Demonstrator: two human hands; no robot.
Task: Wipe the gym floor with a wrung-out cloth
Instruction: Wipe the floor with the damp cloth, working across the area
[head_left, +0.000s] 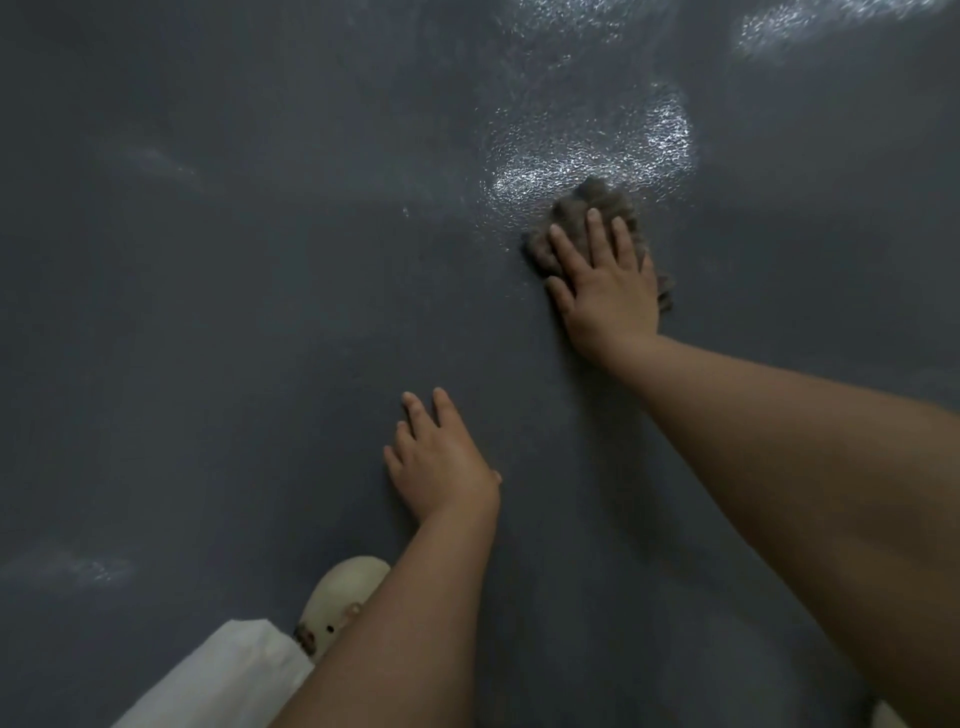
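Two bare hands lie flat on the dark grey floor (208, 312). Right hand (605, 291) presses down on a crumpled grey-brown cloth (597, 202) with its fingers straight and slightly spread; the cloth sticks out past its fingertips and along its outer edge. Just beyond the cloth a wet patch (597, 150) glistens. Left hand (441, 457), nearer the body and well apart from the cloth, rests open on the floor, fingers straight. Behind the left forearm sit a cream shoe (343, 592) and a white trouser leg (223, 675).
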